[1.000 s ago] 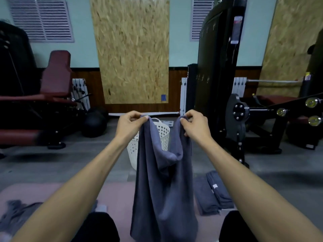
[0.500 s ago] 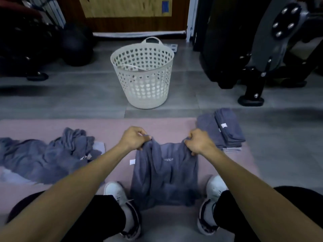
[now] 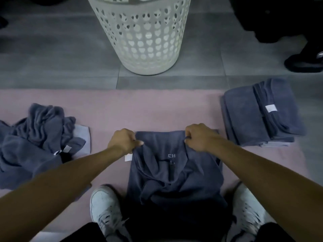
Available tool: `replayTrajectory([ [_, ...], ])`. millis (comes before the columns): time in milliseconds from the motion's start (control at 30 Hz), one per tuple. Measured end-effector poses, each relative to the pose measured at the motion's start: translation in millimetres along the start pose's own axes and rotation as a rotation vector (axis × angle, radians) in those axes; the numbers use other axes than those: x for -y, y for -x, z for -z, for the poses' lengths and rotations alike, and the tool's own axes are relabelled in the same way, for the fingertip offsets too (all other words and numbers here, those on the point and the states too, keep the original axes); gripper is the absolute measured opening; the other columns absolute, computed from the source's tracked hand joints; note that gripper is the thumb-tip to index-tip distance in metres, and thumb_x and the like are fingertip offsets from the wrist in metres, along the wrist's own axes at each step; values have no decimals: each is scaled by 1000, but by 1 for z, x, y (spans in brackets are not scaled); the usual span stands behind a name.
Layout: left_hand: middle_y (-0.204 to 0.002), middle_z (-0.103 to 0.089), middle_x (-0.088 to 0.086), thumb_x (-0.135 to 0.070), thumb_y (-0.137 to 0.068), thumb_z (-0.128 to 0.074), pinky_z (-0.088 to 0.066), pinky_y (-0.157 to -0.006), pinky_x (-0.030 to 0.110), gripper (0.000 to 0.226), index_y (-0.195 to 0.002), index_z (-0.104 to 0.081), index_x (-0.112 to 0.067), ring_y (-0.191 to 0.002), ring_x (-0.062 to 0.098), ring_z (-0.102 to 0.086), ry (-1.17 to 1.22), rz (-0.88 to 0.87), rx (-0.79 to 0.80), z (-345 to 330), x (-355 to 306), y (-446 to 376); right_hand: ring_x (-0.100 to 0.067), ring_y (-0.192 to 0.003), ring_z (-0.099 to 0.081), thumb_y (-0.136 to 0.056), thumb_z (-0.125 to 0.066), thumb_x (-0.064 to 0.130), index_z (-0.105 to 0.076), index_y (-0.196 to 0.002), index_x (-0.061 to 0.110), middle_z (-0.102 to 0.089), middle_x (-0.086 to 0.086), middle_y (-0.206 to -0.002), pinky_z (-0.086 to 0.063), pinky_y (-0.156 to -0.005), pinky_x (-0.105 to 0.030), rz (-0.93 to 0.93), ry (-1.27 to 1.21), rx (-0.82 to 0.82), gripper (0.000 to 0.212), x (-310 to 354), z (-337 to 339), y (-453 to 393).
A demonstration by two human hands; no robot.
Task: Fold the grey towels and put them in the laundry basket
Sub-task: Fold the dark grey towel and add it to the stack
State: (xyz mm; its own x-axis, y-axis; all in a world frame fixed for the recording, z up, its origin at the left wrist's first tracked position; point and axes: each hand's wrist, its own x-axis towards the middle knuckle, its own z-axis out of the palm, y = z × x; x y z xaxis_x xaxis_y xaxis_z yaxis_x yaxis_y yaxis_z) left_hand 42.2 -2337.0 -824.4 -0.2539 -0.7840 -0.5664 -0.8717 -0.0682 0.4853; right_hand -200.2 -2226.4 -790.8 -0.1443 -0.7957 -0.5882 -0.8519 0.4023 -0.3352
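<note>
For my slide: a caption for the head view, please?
Both hands pinch a grey towel on the pink mat.

pale letters "CH" on the grey towel (image 3: 174, 175), further mark beneath unreadable, white tags too small to read

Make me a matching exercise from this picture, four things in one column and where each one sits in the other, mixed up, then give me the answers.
Things:
1. laundry basket
2. folded towels
3. crumpled towels
4. held towel

Places:
A. heaped on the mat's left side
B. between the white shoes, pinched by both hands
C. stacked at the mat's right edge
D. upright on the grey floor beyond the mat

Pairs: 1-D, 2-C, 3-A, 4-B
</note>
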Motion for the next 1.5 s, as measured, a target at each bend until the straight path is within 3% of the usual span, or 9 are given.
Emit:
replayTrajectory([
  [167,-60,-64,5,-18,-79,-80,-47,-48,18,22,-73,-71,2,-48,12,-56,245,-62,79,-11,12,-49,-24,-92,-59,-92,-52,22,-52,-83,20,-59,-6,-102,-52,-79,-35,94,12,50,10,-13,-19,-65],
  [367,-79,-72,7,0,-92,-60,-57,-64,21,14,-89,-72,-5,-66,12,-65,338,-54,232,-20,47,-79,-12,-68,-57,-92,-55,21,-59,-78,16,-58,8,-71,-52,-64,-33,61,-256,-64,16,-29,-75,-95],
  [533,-82,-71,3,3,-87,-65,-54,-63,17,13,-87,-72,-7,-66,8,-64,350,-48,-9,-36,60,-80,-17,-70,-62,-89,-57,20,-64,-82,15,-67,1,-74,-53,-63,-34,-59,-404,-271,11,-27,-99,-103],
  [733,-77,-69,-10,-7,-83,-73,-43,-68,0,4,-83,-76,-9,-65,-15,-60,166,-218,-204,-50,49,-83,-19,-67,-60,-89,-56,23,-57,-76,18,-62,2,-70,-53,-58,-38,-12,-348,-300,13,-22,-99,-100],
  [900,-79,-72,1,-7,-83,-70,-43,-64,2,3,-81,-73,-7,-67,8,-62,115,-145,-384,-62,50,-90,-19,-59,-54,-88,-57,23,-46,-68,23,-51,8,-60,-41,-52,-31,53,-300,-357,23,-23,-107,-94],
  [967,-83,-72,4,-7,-85,-69,-36,-63,-3,10,-94,-71,-5,-69,8,-59,98,-141,-403,-65,50,-90,-20,-58,-53,-88,-57,23,-46,-68,24,-50,8,-60,-40,-50,-31,78,-280,-375,23,-24,-106,-93],
  [1100,-107,-71,9,-8,-89,-64,-36,-83,-1,31,-120,-66,-8,-93,15,-66,59,-163,-352,-65,51,-90,-21,-58,-53,-88,-56,23,-41,-65,28,-49,7,-60,-43,-49,-35,88,-273,-366,28,-24,-106,-92],
  [1233,-114,-70,10,-5,-89,-62,-43,-95,17,29,-117,-69,-7,-105,20,-66,39,-165,-357,-66,49,-89,-21,-56,-53,-89,-56,24,-38,-65,30,-49,9,-59,-41,-49,-34,93,-276,-349,31,-24,-106,-92],
  [1500,-105,-71,8,-3,-88,-63,-42,-89,13,26,-113,-71,-8,-98,19,-66,47,-166,-353,-64,51,-89,-14,-57,-53,-90,-57,24,-50,-74,24,-50,11,-59,-36,-49,-27,86,-284,-342,18,-26,-105,-88],
])
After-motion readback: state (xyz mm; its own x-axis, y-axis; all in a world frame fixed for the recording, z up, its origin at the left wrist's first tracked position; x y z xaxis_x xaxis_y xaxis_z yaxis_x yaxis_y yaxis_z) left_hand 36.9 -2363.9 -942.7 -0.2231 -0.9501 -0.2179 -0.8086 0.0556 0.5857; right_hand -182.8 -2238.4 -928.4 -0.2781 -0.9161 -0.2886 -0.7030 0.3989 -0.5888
